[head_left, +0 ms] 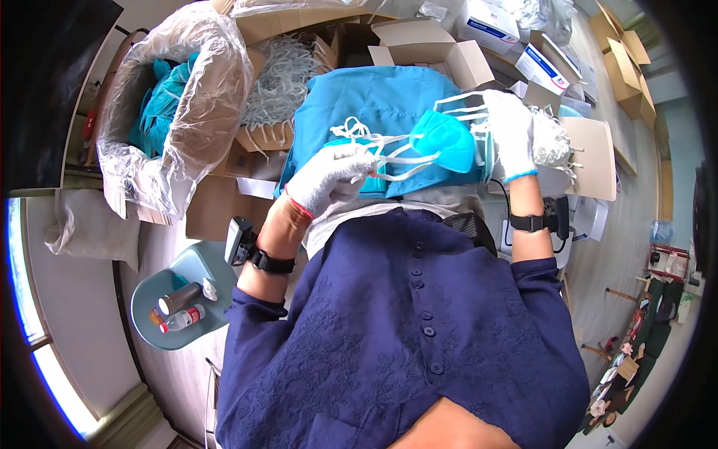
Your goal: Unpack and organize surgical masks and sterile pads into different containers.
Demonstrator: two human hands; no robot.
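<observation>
A turquoise face mask (443,142) is held up over the teal cloth (366,90) in front of me. Its white elastic straps (407,159) stretch to the left, where my left hand (334,176), in a white glove with a red cuff, pinches them with closed fingers. More white straps run rightward from the mask into my right hand (512,135), in a white glove with a blue cuff. That hand's fingers are curled and partly hidden. Turquoise mask material (351,142) lies on the cloth behind my left hand.
A plastic-lined box (217,82) of turquoise masks stands at the left. Beside it, a carton (258,138) holds white straps; another strap bundle (552,142) sits right of my right hand. A blue-grey stool (149,329) carries a bottle and tumbler. Open cartons (419,37) stand behind.
</observation>
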